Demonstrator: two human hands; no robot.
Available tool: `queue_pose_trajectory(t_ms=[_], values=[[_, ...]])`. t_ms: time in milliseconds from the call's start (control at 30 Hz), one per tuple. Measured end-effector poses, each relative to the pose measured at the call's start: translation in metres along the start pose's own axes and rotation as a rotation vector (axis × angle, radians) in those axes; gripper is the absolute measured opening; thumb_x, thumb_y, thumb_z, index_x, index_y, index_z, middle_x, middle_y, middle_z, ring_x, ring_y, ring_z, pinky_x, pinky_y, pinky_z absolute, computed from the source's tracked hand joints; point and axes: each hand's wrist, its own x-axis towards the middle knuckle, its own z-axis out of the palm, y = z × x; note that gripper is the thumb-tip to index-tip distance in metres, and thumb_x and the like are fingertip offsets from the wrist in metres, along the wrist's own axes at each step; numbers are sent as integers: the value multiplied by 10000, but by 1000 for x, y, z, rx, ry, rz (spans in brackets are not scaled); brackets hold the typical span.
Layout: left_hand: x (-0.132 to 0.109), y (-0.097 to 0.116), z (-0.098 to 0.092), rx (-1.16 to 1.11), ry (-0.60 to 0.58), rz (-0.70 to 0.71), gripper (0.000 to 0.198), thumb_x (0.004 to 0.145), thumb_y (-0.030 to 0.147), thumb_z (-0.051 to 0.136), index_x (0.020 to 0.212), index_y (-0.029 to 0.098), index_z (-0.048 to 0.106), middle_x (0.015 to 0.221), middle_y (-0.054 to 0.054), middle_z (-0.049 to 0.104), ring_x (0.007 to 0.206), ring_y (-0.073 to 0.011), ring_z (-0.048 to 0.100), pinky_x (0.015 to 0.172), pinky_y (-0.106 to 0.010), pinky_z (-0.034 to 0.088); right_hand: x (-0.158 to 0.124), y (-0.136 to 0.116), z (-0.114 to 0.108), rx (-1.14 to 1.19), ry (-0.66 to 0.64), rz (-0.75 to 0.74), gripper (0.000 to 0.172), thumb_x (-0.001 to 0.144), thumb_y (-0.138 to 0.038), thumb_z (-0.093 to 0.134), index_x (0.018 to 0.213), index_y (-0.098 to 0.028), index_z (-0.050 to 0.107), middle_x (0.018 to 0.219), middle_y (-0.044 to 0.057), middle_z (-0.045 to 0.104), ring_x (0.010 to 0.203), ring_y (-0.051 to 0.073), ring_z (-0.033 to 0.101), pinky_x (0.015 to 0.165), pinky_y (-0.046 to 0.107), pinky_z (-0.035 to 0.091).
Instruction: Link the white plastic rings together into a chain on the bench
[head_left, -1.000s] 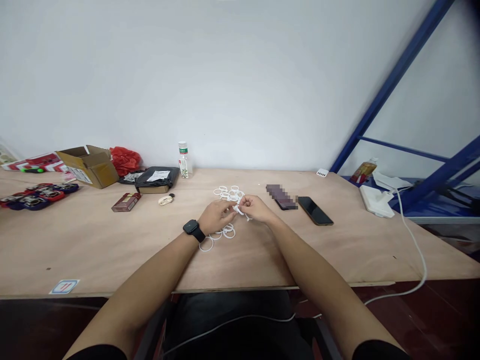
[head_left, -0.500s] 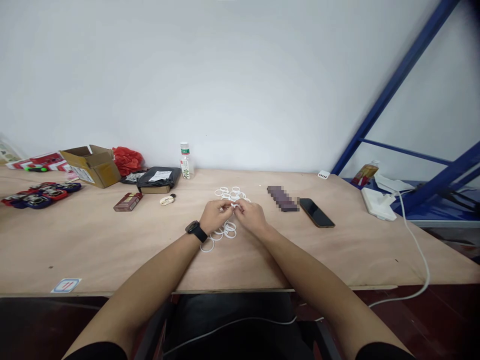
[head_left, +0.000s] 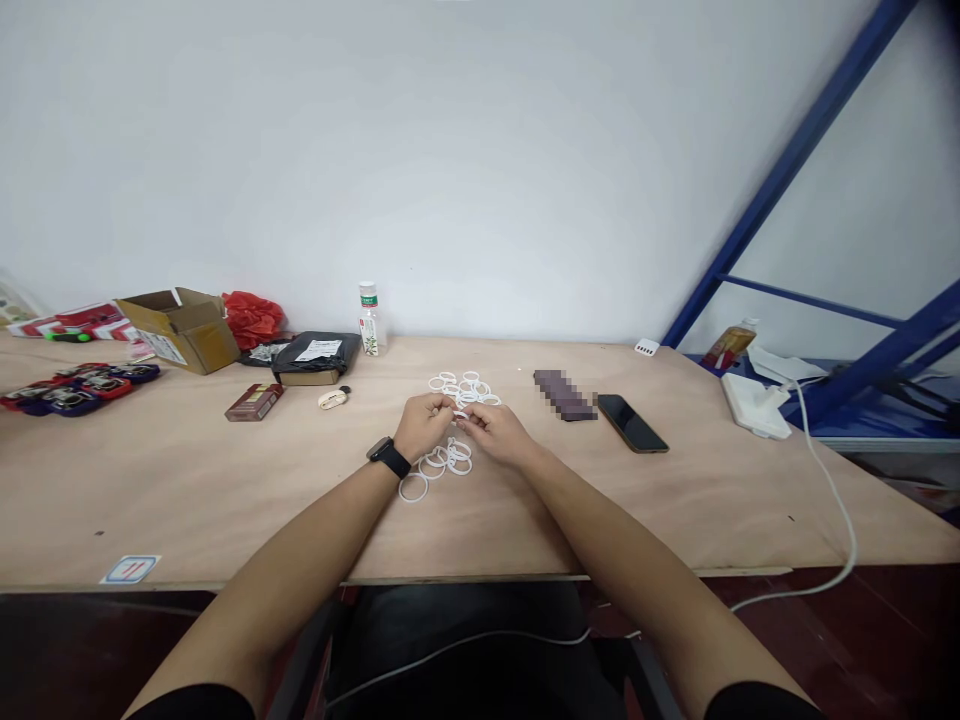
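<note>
My left hand (head_left: 423, 428), with a black watch on its wrist, pinches one side of a white ring (head_left: 460, 414). On the other side of that ring, the fingers of my right hand (head_left: 496, 434) are closed on it as well. Fingertips hide part of the ring. Just beyond my hands lies a loose cluster of white rings (head_left: 471, 379). Nearer to me, several more white rings (head_left: 413, 488) lie on the table by my left wrist, some overlapping.
To the right lie a partly blurred dark packet (head_left: 551, 388) and a phone (head_left: 631, 424). A bottle (head_left: 370, 325), a black parcel (head_left: 330, 352), a maroon box (head_left: 253, 402) and an open carton (head_left: 191, 335) stand on the left. A white cable (head_left: 832, 500) crosses the table's right side.
My hands have shifted slightly apart, the left one moving a little left. More of the white ring shows between my fingers.
</note>
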Motion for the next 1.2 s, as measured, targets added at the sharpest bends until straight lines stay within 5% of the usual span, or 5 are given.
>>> queue_pose_trajectory(t_ms=[133, 233, 400, 700, 1200], values=[[2, -8, -4, 90, -99, -43, 250, 776, 180, 450, 822, 169, 695, 746, -14, 704, 722, -158, 639, 703, -253, 479, 2, 16, -17, 105, 37, 100, 486, 773, -329, 674, 1235, -215, 576, 826, -1, 695, 586, 105, 529, 600, 219, 408], [3, -16, -3, 279, -249, 42, 264, 780, 172, 450, 816, 175, 711, 827, -46, 709, 803, -180, 634, 781, -284, 478, 0, 38, -33, 47, 50, 216, 225, 785, -228, 572, 968, -176, 691, 757, 2, 681, 588, 107, 534, 574, 211, 397], [2, -22, 4, 447, -418, 211, 266, 722, 120, 513, 852, 174, 739, 856, -70, 699, 853, -206, 616, 871, -328, 462, -5, 62, -45, 5, -175, 316, 273, 647, -59, 560, 840, -172, 717, 817, 4, 687, 626, 108, 552, 591, 199, 414], [-2, -13, 3, 345, -514, 225, 254, 787, 168, 482, 810, 197, 734, 846, -29, 722, 844, -165, 629, 855, -267, 461, -3, 55, -34, -115, -196, 139, 146, 709, -152, 646, 816, -189, 740, 840, 31, 632, 798, 158, 588, 755, 244, 437], [-5, 6, 1, 86, -185, 149, 255, 853, 314, 568, 1025, 167, 683, 877, -46, 726, 801, -169, 644, 776, -275, 486, 1, 8, -2, -164, 323, 214, 135, 810, -284, 542, 819, -206, 652, 679, 3, 664, 623, 142, 588, 605, 226, 399]])
